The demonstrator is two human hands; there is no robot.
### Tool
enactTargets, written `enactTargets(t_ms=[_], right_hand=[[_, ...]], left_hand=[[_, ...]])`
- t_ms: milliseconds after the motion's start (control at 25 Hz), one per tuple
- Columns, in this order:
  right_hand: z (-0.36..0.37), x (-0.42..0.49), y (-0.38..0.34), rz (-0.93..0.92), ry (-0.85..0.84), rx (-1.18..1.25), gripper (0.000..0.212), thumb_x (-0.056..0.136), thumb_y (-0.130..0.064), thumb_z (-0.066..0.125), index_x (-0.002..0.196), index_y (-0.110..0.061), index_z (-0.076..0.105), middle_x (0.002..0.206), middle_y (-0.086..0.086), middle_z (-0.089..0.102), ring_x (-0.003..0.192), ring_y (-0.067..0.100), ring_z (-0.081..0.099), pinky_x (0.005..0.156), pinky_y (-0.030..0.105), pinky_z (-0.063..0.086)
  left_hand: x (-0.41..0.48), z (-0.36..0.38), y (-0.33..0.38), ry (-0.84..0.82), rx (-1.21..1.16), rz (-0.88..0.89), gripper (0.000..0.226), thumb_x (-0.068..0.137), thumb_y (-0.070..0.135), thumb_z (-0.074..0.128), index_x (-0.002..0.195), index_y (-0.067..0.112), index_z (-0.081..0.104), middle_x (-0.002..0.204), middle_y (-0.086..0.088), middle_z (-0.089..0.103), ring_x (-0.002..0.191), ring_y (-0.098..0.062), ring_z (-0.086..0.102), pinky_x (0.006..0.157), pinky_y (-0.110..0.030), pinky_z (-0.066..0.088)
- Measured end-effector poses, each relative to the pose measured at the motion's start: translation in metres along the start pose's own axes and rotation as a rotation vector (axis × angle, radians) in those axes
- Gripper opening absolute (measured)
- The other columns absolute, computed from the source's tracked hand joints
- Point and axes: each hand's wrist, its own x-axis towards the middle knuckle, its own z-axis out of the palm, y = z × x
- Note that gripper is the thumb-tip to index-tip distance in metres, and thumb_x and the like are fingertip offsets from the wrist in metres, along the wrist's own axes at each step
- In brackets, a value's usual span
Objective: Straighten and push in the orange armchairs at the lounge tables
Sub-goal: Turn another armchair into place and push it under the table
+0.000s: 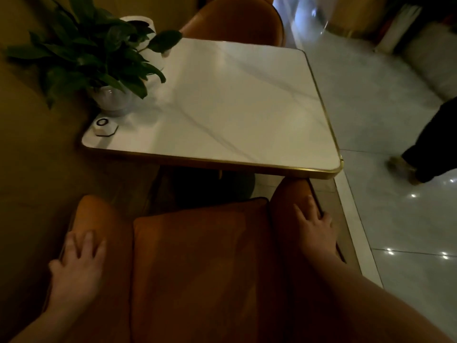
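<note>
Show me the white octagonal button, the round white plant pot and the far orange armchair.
white octagonal button (105,127): head view, top face.
round white plant pot (112,102): head view, front wall.
far orange armchair (235,21): head view, backrest.

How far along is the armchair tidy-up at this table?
Done, apparently: the far armchair sits tucked against the far edge of the table. In hand: left hand and right hand lie flat on the arms of the near armchair. Left: its right arm tip meets the gold rim, but the left arm stops short, so it likely needs squaring and a final push.
</note>
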Motion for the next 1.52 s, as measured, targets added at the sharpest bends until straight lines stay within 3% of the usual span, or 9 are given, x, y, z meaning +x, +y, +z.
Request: enactTargets(t_ms=[240, 440, 680, 840, 1040, 1360, 1520], right_hand=[[0.004, 0.005, 0.006, -0.019, 0.036, -0.022, 0.101, 0.078, -0.048, 0.075, 0.152, -0.047, 0.007, 0.162, 0.002, -0.021, 0.134, 0.041, 0.026, 0.105, 0.053, 0.039], [0.007, 0.003, 0.004, -0.007, 0.090, -0.040, 0.095, 0.080, -0.054, 0.069, 0.152, -0.048, 0.008, 0.163, 0.000, -0.016, 0.125, 0.036, 0.033, 0.098, 0.043, 0.047], [0.006, -0.003, -0.010, 0.059, 0.107, -0.051, 0.098, 0.079, -0.047, 0.073, 0.153, -0.045, 0.009, 0.163, 0.001, -0.014, 0.127, 0.037, 0.035, 0.102, 0.045, 0.046], [0.006, -0.008, -0.028, 0.110, 0.082, -0.053, 0.099, 0.080, -0.043, 0.074, 0.154, -0.043, 0.008, 0.163, 0.003, -0.016, 0.132, 0.039, 0.030, 0.106, 0.049, 0.041], [0.004, -0.007, -0.046, 0.159, 0.042, -0.111, 0.105, 0.081, -0.045, 0.072, 0.154, -0.040, -0.004, 0.160, 0.008, -0.026, 0.137, 0.043, 0.021, 0.109, 0.052, 0.036], [0.002, -0.007, -0.047, 0.161, 0.026, -0.144, 0.113, 0.080, -0.031, 0.077, 0.154, -0.040, -0.009, 0.159, 0.011, -0.029, 0.134, 0.042, 0.023, 0.104, 0.048, 0.039], [0.000, -0.008, -0.049, 0.167, 0.012, -0.161, 0.119, 0.078, -0.030, 0.079, 0.153, -0.038, -0.013, 0.157, 0.013, -0.033, 0.133, 0.041, 0.023, 0.102, 0.046, 0.039]], left_hand=[[0.004, -0.001, -0.004, 0.009, -0.007, 0.035, 0.082, 0.089, 0.046, 0.060, 0.157, 0.034, 0.014, 0.165, -0.010, -0.001, 0.146, -0.046, -0.010, 0.101, -0.058, 0.034], [0.023, -0.013, -0.005, 0.047, 0.032, 0.090, 0.086, 0.089, 0.042, 0.063, 0.157, 0.029, 0.013, 0.165, -0.013, -0.003, 0.145, -0.048, -0.011, 0.102, -0.058, 0.033], [0.062, -0.025, -0.010, 0.074, 0.043, 0.151, 0.088, 0.089, 0.028, 0.066, 0.158, 0.023, 0.012, 0.165, -0.015, -0.003, 0.145, -0.050, -0.012, 0.100, -0.060, 0.032], [0.098, -0.033, -0.015, 0.088, 0.090, 0.204, 0.083, 0.094, 0.033, 0.058, 0.158, 0.024, 0.006, 0.165, -0.014, -0.009, 0.145, -0.050, -0.015, 0.103, -0.059, 0.032], [0.105, -0.027, -0.014, 0.162, 0.166, 0.177, 0.085, 0.088, 0.051, 0.057, 0.157, 0.024, 0.016, 0.166, -0.015, 0.005, 0.146, -0.051, -0.004, 0.093, -0.059, 0.035], [0.110, -0.013, -0.015, 0.209, 0.288, 0.178, 0.077, 0.095, 0.047, 0.049, 0.157, 0.025, 0.010, 0.165, -0.016, 0.002, 0.143, -0.054, -0.004, 0.088, -0.056, 0.037], [0.113, -0.015, -0.019, 0.209, 0.235, 0.176, 0.075, 0.092, 0.042, 0.056, 0.156, 0.025, 0.021, 0.164, -0.016, 0.011, 0.143, -0.054, -0.001, 0.085, -0.057, 0.039]])
